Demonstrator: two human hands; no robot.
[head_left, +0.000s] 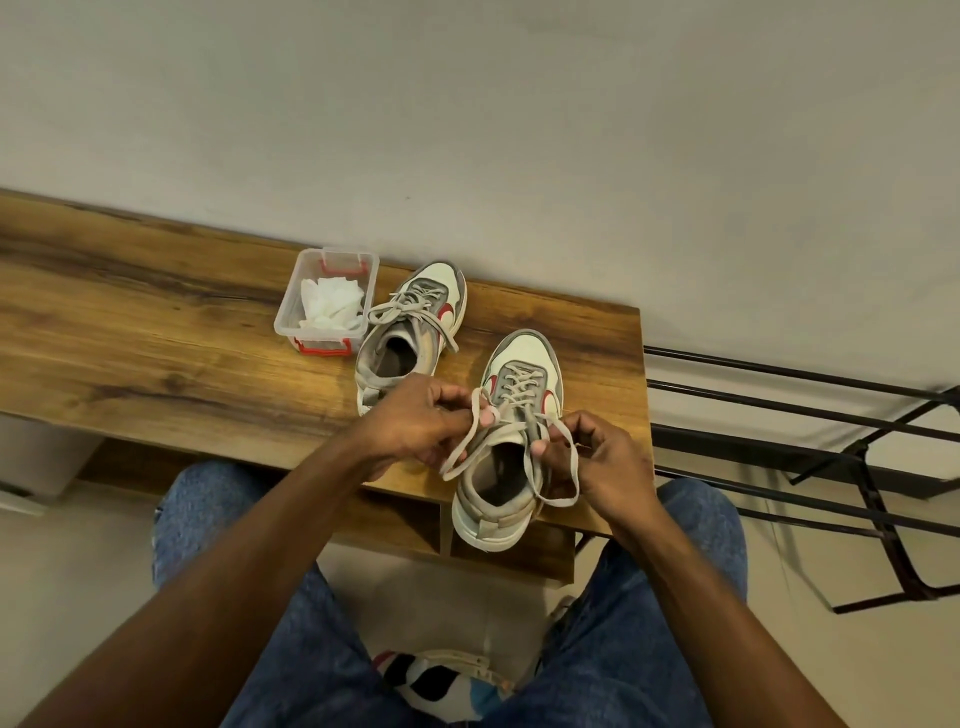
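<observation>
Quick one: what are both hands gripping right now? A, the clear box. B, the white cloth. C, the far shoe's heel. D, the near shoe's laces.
D: the left hand and the right hand each pinch a loop of the laces over the near shoe, while the box, the cloth and the far shoe lie untouched.

Sneaker (519, 415) white-grey, red accents; laces (524, 384) beige.

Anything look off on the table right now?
Yes: the near shoe sits with its heel past the front edge of the table, so it might tip off. The left hand and right hand hold its loose lace.
</observation>
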